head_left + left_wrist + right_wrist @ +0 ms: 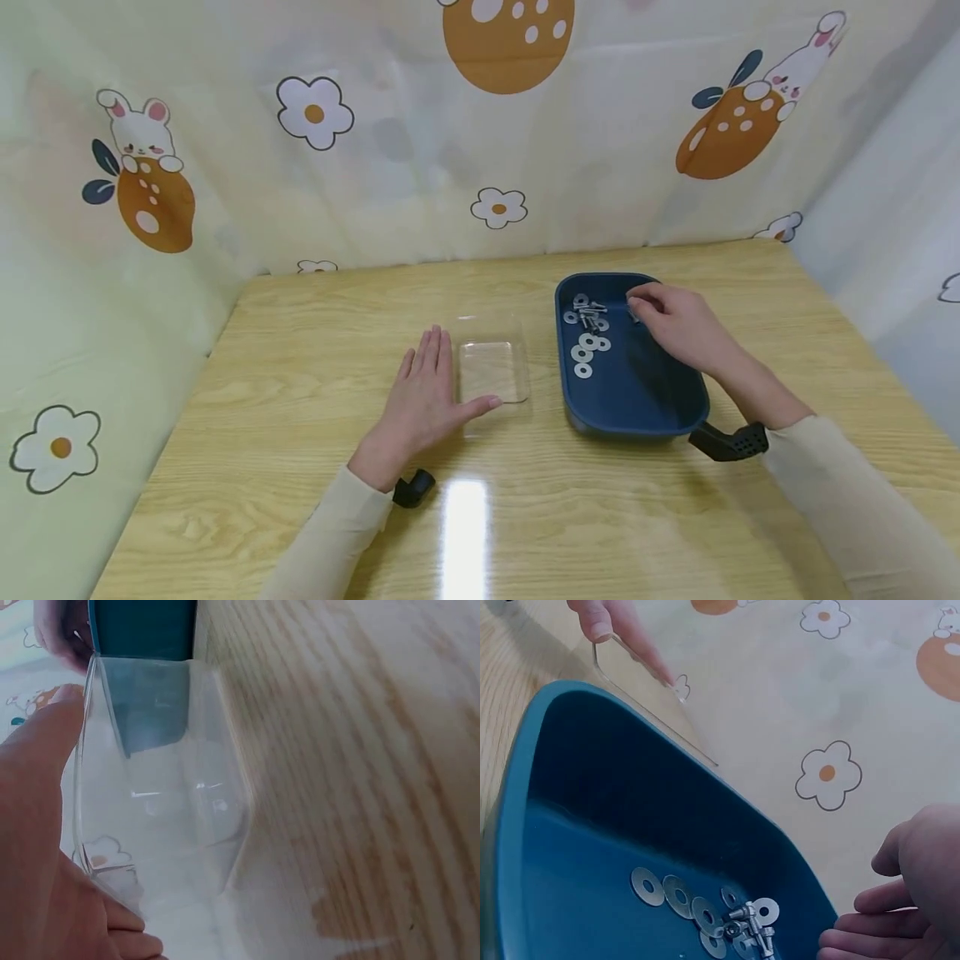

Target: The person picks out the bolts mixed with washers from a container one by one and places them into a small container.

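My left hand [420, 408] lies with straight fingers along the left side of a clear plastic box [491, 371], its thumb stretched across the near rim. In the left wrist view, the clear box [165, 802] stands beside that hand. My right hand [678, 325] reaches over the far right part of a blue tray [630, 432], with bent fingers. A small metal piece [633, 316] shows at its fingertips; whether they pinch it is hidden. Left in the tray are several flat washers [582, 354] and a small pile of bolts [589, 317].
The wooden table [300, 350] carries the box and tray, with the tray to the right of the box. A patterned curtain [390, 167] hangs behind the table and along its sides. Black wrist mounts [727, 442] sit by both sleeves.
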A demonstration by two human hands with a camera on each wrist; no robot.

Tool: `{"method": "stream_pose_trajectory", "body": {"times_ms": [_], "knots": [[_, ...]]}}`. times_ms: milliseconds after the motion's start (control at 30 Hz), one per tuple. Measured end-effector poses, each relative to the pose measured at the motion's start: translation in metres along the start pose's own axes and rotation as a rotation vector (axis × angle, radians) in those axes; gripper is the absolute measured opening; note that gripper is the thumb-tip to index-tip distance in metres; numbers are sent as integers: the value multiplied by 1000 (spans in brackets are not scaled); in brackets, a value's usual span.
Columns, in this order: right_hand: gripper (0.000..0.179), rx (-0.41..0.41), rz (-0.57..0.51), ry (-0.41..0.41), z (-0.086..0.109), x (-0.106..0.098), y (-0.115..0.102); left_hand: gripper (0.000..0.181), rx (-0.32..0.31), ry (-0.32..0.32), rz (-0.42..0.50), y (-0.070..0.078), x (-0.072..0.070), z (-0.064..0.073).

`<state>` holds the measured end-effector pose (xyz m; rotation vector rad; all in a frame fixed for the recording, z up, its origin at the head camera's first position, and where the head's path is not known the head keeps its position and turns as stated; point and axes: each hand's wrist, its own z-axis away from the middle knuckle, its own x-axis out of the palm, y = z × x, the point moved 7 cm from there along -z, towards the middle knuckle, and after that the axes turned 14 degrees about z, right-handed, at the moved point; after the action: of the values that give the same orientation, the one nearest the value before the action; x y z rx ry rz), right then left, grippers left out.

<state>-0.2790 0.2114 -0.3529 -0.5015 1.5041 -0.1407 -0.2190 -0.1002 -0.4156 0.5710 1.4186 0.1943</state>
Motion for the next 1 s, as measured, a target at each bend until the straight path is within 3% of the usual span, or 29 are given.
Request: {"method": "stream_pose_trajectory", "body": {"times_ms": [567, 1000], "knots": [[39, 5, -192, -153, -28, 18, -2, 121, 13, 18, -56, 2, -5, -4], [39, 83, -301, -261, -48, 36, 2, 120, 10, 7, -66, 3, 1, -2]]}}
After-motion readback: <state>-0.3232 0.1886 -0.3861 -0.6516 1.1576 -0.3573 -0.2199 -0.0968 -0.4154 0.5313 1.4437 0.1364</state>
